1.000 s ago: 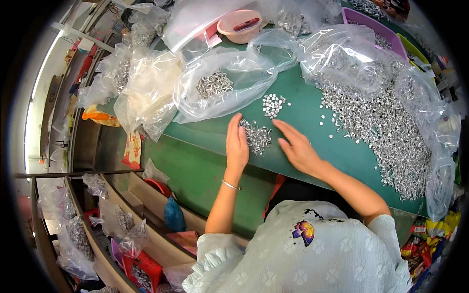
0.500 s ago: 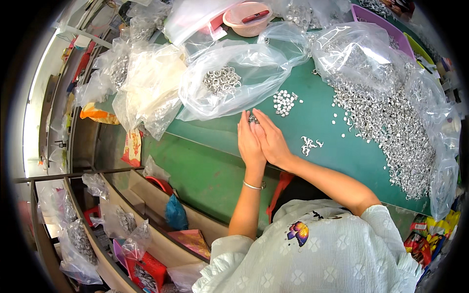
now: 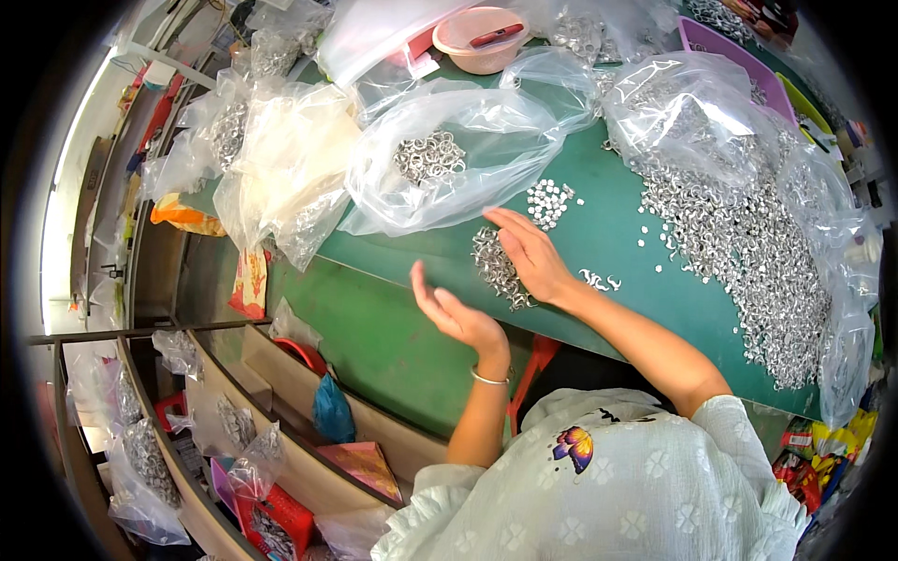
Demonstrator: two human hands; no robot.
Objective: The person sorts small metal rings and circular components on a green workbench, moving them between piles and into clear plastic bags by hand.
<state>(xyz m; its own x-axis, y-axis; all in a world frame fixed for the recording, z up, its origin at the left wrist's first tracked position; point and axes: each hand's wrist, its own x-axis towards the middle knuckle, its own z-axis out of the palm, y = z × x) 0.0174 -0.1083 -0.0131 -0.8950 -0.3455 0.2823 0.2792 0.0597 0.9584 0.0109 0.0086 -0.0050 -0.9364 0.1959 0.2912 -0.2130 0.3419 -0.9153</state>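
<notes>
A pile of small silvery metal parts (image 3: 496, 269) lies on the green tabletop (image 3: 645, 313) near its front edge. My right hand (image 3: 535, 262) rests along the right side of this pile, fingers stretched out, the palm turned toward the parts. Off to the left, my left hand (image 3: 460, 316) hovers past the table edge, open, its fingers slightly smeared by motion. Nothing shows in either hand. Beyond my right hand sits a small cluster of silvery cube-like pieces (image 3: 548, 203). A few curved metal pieces (image 3: 599, 280) lie next to my right wrist.
A clear plastic bag (image 3: 510, 178) with metal rings (image 3: 430, 157) lies open ahead. On the right spreads a large heap of metal parts (image 3: 748, 252), partly under plastic. A pink bowl (image 3: 479, 47) and purple tray (image 3: 739, 61) stand behind. Divided compartments (image 3: 271, 411) are lower left.
My hands were pressed together at the table edge and have parted. The left has moved left and down, the right slightly right. The metal pile, mostly hidden before, now shows.
</notes>
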